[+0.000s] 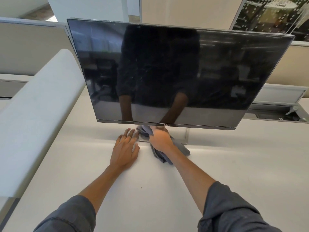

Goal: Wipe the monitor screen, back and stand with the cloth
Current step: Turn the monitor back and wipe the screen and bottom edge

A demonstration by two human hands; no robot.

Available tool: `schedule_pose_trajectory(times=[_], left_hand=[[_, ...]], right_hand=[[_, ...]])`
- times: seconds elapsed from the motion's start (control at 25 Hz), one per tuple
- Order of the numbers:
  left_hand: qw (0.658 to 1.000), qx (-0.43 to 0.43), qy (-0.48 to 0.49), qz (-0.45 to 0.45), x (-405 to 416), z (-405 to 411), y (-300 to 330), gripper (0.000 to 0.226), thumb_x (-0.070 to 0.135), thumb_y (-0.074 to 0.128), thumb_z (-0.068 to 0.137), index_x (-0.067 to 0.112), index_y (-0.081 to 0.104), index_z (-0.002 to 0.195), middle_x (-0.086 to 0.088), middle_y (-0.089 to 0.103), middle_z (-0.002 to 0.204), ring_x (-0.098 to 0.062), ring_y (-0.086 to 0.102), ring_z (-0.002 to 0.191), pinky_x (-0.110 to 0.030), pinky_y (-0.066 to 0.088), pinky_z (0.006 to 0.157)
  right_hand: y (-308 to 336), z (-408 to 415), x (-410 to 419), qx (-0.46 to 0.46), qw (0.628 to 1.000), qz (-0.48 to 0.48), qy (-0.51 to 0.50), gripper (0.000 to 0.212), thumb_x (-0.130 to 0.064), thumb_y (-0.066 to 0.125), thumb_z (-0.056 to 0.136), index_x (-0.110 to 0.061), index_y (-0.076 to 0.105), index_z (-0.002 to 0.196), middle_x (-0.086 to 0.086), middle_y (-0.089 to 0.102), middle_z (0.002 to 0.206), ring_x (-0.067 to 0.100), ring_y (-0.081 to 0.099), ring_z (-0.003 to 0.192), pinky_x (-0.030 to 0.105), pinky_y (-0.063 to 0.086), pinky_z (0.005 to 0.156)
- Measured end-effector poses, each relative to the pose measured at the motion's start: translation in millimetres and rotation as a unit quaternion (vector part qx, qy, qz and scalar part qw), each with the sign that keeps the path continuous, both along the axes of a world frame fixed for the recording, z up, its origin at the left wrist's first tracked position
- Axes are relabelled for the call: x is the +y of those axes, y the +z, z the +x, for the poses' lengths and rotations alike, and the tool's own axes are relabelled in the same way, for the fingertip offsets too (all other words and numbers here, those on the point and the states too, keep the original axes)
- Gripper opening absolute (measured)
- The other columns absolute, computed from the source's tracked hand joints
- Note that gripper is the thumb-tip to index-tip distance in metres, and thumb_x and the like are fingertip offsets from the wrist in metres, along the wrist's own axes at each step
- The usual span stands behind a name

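A black monitor point(175, 72) with a dark, switched-off screen stands on the white desk point(234, 164), tilted toward me. Its silver stand base point(187, 136) shows just below the screen's lower edge. My right hand point(161, 139) grips a bunched grey cloth point(182, 148) and holds it on the stand base under the screen. My left hand point(126, 146) lies flat on the desk with straight fingers, its fingertips at the left edge of the base. The monitor's back is hidden.
A white padded partition point(38, 114) runs along the desk's left side. Beige divider panels point(30, 51) stand behind the monitor. A cable tray point(275, 113) lies at the back right of the desk.
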State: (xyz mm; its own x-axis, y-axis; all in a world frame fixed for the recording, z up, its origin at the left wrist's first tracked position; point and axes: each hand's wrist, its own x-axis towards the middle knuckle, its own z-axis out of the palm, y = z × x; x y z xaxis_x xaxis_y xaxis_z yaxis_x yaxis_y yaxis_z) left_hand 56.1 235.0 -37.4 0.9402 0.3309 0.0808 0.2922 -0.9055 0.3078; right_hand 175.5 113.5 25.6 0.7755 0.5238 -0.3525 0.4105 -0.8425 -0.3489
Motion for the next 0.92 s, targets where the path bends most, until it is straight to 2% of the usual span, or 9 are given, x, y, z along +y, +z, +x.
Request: schedule_pose_trajectory(times=[0.08, 0.2, 0.28, 0.32, 0.36, 0.44, 0.56, 0.72, 0.92], left_hand=[[1.000, -0.002, 0.004, 0.000, 0, 0, 2, 0.066, 0.042, 0.016, 0.091, 0.016, 0.034, 0.148, -0.003, 0.029, 0.156, -0.019, 0.019, 0.147, -0.034, 0.010, 0.116], [1.000, -0.001, 0.010, -0.001, -1, 0, 3, 0.058, 0.036, 0.027, 0.093, 0.015, 0.037, 0.147, -0.004, 0.032, 0.155, -0.020, 0.021, 0.146, -0.034, 0.011, 0.115], [1.000, -0.001, 0.015, 0.001, -1, 0, 3, 0.056, 0.033, 0.033, 0.092, 0.014, 0.042, 0.144, -0.006, 0.037, 0.152, -0.022, 0.026, 0.144, -0.035, 0.016, 0.115], [1.000, -0.003, 0.016, 0.010, -1, 0, 4, 0.055, 0.031, 0.034, 0.091, 0.013, 0.046, 0.141, -0.007, 0.041, 0.150, -0.023, 0.030, 0.143, -0.035, 0.020, 0.115], [1.000, -0.009, 0.018, 0.022, -1, 0, 5, 0.054, 0.030, 0.036, 0.089, 0.011, 0.050, 0.137, -0.008, 0.046, 0.146, -0.024, 0.034, 0.140, -0.033, 0.024, 0.113], [0.999, -0.023, 0.027, 0.037, -1, -1, 6, 0.053, 0.028, 0.036, 0.085, 0.007, 0.057, 0.129, -0.010, 0.054, 0.138, -0.026, 0.042, 0.135, -0.034, 0.030, 0.109], [0.997, -0.012, 0.068, 0.039, -3, -1, 8, 0.054, 0.028, 0.038, 0.085, 0.006, 0.055, 0.132, -0.012, 0.053, 0.139, -0.028, 0.043, 0.135, -0.041, 0.032, 0.110], [0.994, -0.005, 0.108, 0.031, -2, -1, 9, 0.050, 0.023, 0.043, 0.087, 0.005, 0.054, 0.133, -0.012, 0.052, 0.141, -0.028, 0.040, 0.137, -0.044, 0.030, 0.112], [0.993, -0.025, 0.107, 0.033, 0, -3, 8, 0.050, 0.021, 0.042, 0.083, 0.005, 0.058, 0.127, -0.013, 0.057, 0.135, -0.029, 0.046, 0.132, -0.045, 0.035, 0.108]], right_hand=[[-6, 17, 12, 0.077, 0.996, -0.007, -0.045, 0.050, -0.039, 0.026, 0.105, -0.005, 0.046, 0.134, 0.015, 0.048, 0.139, 0.033, 0.043, 0.127, 0.040, 0.028, 0.109], [-8, 6, 24, 0.359, 0.929, -0.058, 0.074, 0.057, -0.049, 0.027, 0.102, -0.008, 0.042, 0.139, 0.014, 0.046, 0.143, 0.031, 0.040, 0.132, 0.044, 0.028, 0.110], [-7, -1, 30, 0.206, 0.978, 0.008, -0.006, 0.045, -0.037, 0.032, 0.104, -0.008, 0.045, 0.135, 0.015, 0.050, 0.138, 0.031, 0.044, 0.128, 0.039, 0.031, 0.107], [-8, -1, 31, 0.090, 0.994, 0.030, -0.055, 0.044, -0.034, 0.030, 0.105, -0.006, 0.045, 0.136, 0.016, 0.048, 0.139, 0.032, 0.042, 0.129, 0.037, 0.029, 0.108], [-7, 6, 33, 0.048, 0.997, 0.024, -0.064, 0.048, -0.035, 0.026, 0.105, -0.004, 0.043, 0.138, 0.017, 0.044, 0.143, 0.032, 0.039, 0.132, 0.036, 0.026, 0.109], [5, 13, 41, 0.034, 0.998, -0.053, 0.030, 0.054, -0.035, 0.017, 0.106, -0.001, 0.038, 0.142, 0.018, 0.038, 0.149, 0.033, 0.034, 0.137, 0.035, 0.021, 0.112], [-7, 1, 44, -0.011, 0.995, -0.053, 0.083, 0.046, -0.030, 0.022, 0.107, 0.001, 0.042, 0.136, 0.018, 0.048, 0.139, 0.033, 0.041, 0.131, 0.037, 0.026, 0.110], [-13, -21, 38, -0.061, 0.995, 0.018, 0.077, 0.038, -0.020, 0.042, 0.100, -0.010, 0.043, 0.137, 0.013, 0.052, 0.135, 0.030, 0.046, 0.125, 0.037, 0.036, 0.104], [-12, -12, 10, -0.079, 0.992, 0.091, 0.029, 0.032, -0.026, 0.039, 0.099, -0.012, 0.056, 0.122, 0.009, 0.062, 0.117, 0.029, 0.055, 0.111, 0.041, 0.041, 0.096]])
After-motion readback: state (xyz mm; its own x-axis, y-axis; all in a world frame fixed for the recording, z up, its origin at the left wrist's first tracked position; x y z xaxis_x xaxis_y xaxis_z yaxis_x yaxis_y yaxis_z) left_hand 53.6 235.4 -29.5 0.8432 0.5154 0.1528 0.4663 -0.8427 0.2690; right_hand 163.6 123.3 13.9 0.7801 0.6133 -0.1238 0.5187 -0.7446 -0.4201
